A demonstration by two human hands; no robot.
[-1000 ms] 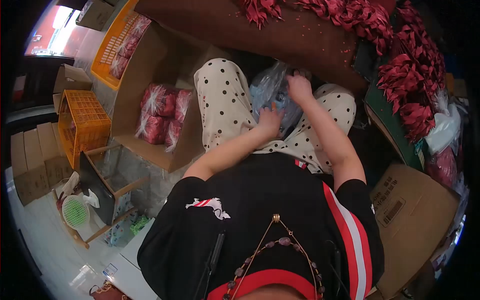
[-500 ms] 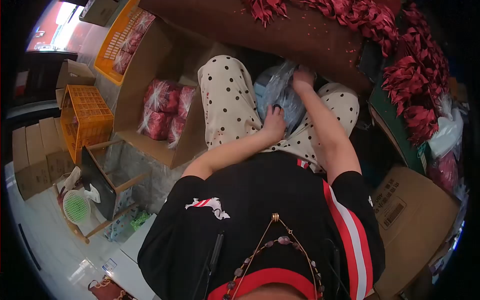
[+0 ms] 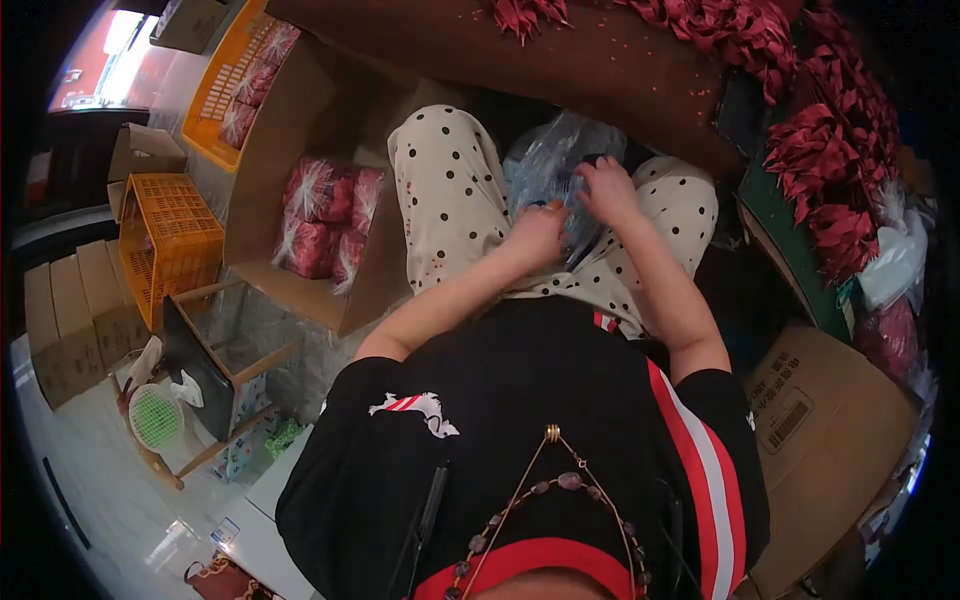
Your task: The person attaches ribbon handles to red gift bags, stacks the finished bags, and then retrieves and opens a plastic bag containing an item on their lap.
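Note:
A clear, crinkled plastic bag (image 3: 545, 160) lies between my knees, spread over a pale bluish thing whose shape is mostly hidden. My left hand (image 3: 540, 232) is closed at the near left of the bag, its fingers curled on the plastic. On the far right side, my right hand (image 3: 606, 192) has its fingertips bent down onto the film, pinching it. Something small and dark shows at the fingertips of each hand, too small to name. Polka-dot trousers (image 3: 450, 200) frame the bag on both sides.
A cardboard box (image 3: 290, 290) at the left holds several bags of red pieces (image 3: 325, 195). Orange crates (image 3: 170, 240) stand beyond it. A brown-covered surface (image 3: 600, 75) with red folded pieces (image 3: 830, 150) runs across the top and right. Another cardboard box (image 3: 830, 430) sits by my right elbow.
My right hand has come down towards me along the bag. My left hand has shifted slightly away from my body, so the two are closer together. The plastic covers more of the bluish thing.

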